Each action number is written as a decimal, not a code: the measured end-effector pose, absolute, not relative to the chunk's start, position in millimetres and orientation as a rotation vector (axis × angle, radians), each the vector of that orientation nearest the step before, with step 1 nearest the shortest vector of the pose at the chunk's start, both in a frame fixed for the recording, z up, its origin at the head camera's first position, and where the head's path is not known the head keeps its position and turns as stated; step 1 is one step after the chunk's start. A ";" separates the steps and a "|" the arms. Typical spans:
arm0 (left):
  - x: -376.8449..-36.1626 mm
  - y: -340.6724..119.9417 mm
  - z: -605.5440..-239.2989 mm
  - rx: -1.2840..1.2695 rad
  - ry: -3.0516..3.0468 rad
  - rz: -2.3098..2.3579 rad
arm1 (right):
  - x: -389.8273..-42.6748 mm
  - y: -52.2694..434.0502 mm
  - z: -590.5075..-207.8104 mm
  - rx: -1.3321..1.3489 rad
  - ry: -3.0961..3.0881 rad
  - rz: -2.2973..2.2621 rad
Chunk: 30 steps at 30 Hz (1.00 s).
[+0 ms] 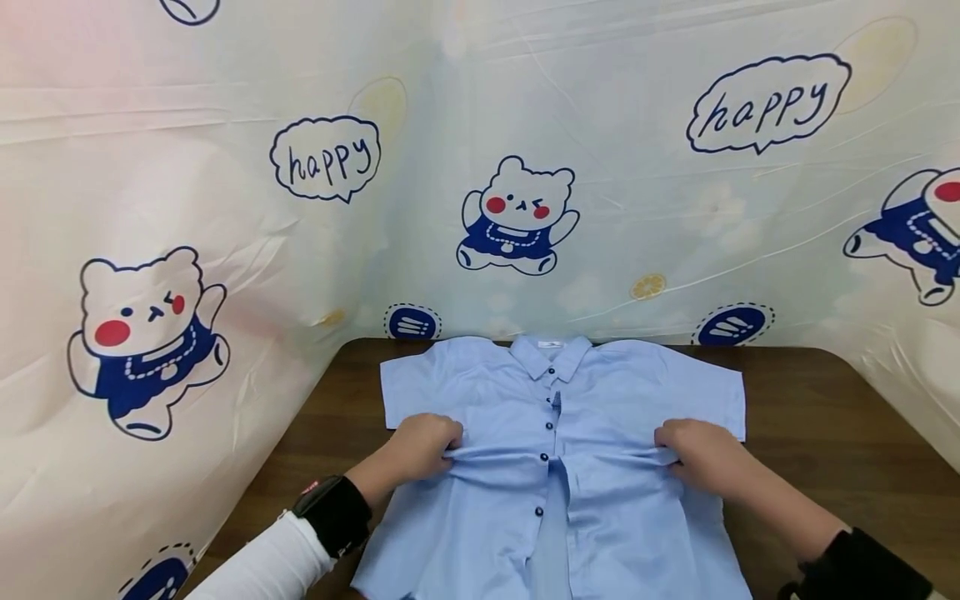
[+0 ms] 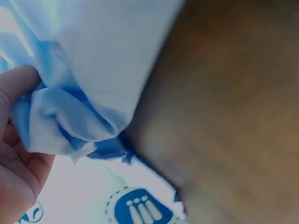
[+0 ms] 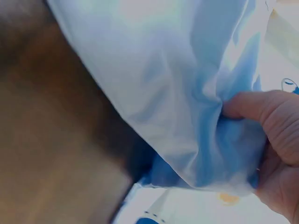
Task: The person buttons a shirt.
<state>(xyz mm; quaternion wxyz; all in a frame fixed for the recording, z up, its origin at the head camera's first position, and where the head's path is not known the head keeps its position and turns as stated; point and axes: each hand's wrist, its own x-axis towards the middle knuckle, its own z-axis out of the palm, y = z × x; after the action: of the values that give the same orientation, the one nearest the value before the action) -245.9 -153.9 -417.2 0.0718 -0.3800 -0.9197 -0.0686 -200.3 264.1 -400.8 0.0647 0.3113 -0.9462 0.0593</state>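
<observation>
A light blue short-sleeved shirt point(image 1: 495, 517) lies front up, its collar toward the back edge of the table. Dark buttons run down the front, and the placket gapes open below the chest. At the shirt's left side, my left hand point(image 1: 423, 446) pinches the fabric between thumb and fingers; bunched cloth point(image 2: 70, 116) shows in the left wrist view. My right hand point(image 1: 705, 454) grips the opposite side at about the same height, thumb pressed on the folded cloth point(image 3: 201, 140) in the right wrist view. Creases stretch from both hands toward the buttons.
The dark brown wooden table point(image 1: 847, 450) extends on both sides of the shirt. Behind it and along the sides hangs a pale curtain point(image 1: 420, 242) printed with bears and "happy" bubbles. Black bands point(image 1: 333, 512) sit on both wrists.
</observation>
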 end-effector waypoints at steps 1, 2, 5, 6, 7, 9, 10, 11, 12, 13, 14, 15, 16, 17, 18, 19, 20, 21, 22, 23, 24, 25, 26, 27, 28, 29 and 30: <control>-247.5 -153.0 -412.9 -1.114 -2.754 -0.206 | -201.5 264.0 -396.4 0.925 -2.819 0.138; -249.3 -152.4 -408.6 -1.089 -2.735 -0.201 | -202.9 263.9 -392.1 0.913 -2.772 0.099; -256.6 -150.1 -395.8 -1.031 -2.625 -0.172 | -208.7 264.2 -380.5 0.900 -2.592 0.041; -259.5 -149.8 -391.7 -1.013 -2.566 -0.161 | -212.1 264.6 -378.0 0.907 -2.505 0.034; -262.4 -149.6 -387.5 -0.996 -2.504 -0.152 | -216.0 264.9 -375.4 0.917 -2.409 0.023; -269.0 -148.9 -379.7 -0.966 -2.338 -0.137 | -223.6 264.1 -369.1 0.928 -2.202 -0.005; -271.5 -148.5 -375.6 -0.950 -2.251 -0.132 | -227.0 263.7 -365.7 0.929 -2.099 -0.025; -272.8 -148.4 -371.5 -0.938 -2.170 -0.131 | -229.5 263.1 -362.6 0.926 -2.003 -0.043; -273.5 -148.2 -367.6 -0.928 -2.107 -0.124 | -230.4 262.3 -359.0 0.923 -1.925 -0.061; -272.6 -148.1 -364.6 -0.924 -2.049 -0.112 | -229.3 261.1 -355.2 0.924 -1.861 -0.077; -270.0 -148.1 -362.5 -0.930 -2.001 -0.105 | -227.0 259.9 -352.7 0.923 -1.805 -0.087; -265.7 -148.5 -361.6 -0.937 -1.965 -0.095 | -223.3 259.1 -351.8 0.928 -1.754 -0.094; -259.5 -149.2 -362.1 -0.952 -1.948 -0.093 | -217.7 258.5 -352.2 0.940 -1.721 -0.095; -252.0 -150.1 -363.9 -0.977 -1.939 -0.094 | -210.6 258.2 -354.3 0.957 -1.701 -0.092; -243.5 -151.3 -366.9 -1.013 -1.935 -0.099 | -201.8 258.4 -357.9 0.975 -1.701 -0.088; -233.9 -152.7 -370.8 -1.052 -1.941 -0.107 | -191.9 258.9 -363.1 0.993 -1.717 -0.075; -223.9 -154.4 -375.4 -1.098 -1.955 -0.126 | -181.3 260.1 -369.3 1.010 -1.754 -0.068; -213.8 -155.9 -380.5 -1.140 -1.971 -0.139 | -170.2 261.9 -376.0 1.032 -1.809 -0.060; -204.0 -157.7 -385.6 -1.184 -1.996 -0.151 | -159.1 264.2 -383.1 1.053 -1.883 -0.051; -194.9 -159.4 -390.3 -1.232 -2.020 -0.163 | -149.2 266.7 -390.6 1.073 -1.958 -0.039; -186.8 -161.2 -394.8 -1.273 -2.044 -0.167 | -140.3 269.2 -398.1 1.091 -2.032 -0.028; -179.1 -163.2 -399.1 -1.308 -2.075 -0.164 | -133.1 272.5 -405.1 1.119 -2.103 -0.013; -172.3 -165.3 -402.6 -1.345 -2.111 -0.153 | -126.8 276.0 -410.9 1.152 -2.191 -0.006; -166.2 -167.9 -405.6 -1.378 -2.147 -0.134 | -121.2 279.2 -416.7 1.176 -2.285 0.011; -160.7 -170.9 -408.4 -1.412 -2.191 -0.126 | -117.3 282.5 -422.4 1.200 -2.375 0.033; -155.6 -174.1 -410.4 -1.443 -2.248 -0.116 | -114.6 285.6 -428.4 1.226 -2.447 0.069; -151.0 -177.6 -412.2 -1.473 -2.322 -0.115 | -112.7 289.1 -434.0 1.259 -2.524 0.115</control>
<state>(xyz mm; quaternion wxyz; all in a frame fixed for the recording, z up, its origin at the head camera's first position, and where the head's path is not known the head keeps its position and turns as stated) -151.0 -177.6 -412.2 0.1936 -0.5251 -0.8277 -0.0411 -112.7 289.1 -434.0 0.1584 0.4403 -0.8828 0.0403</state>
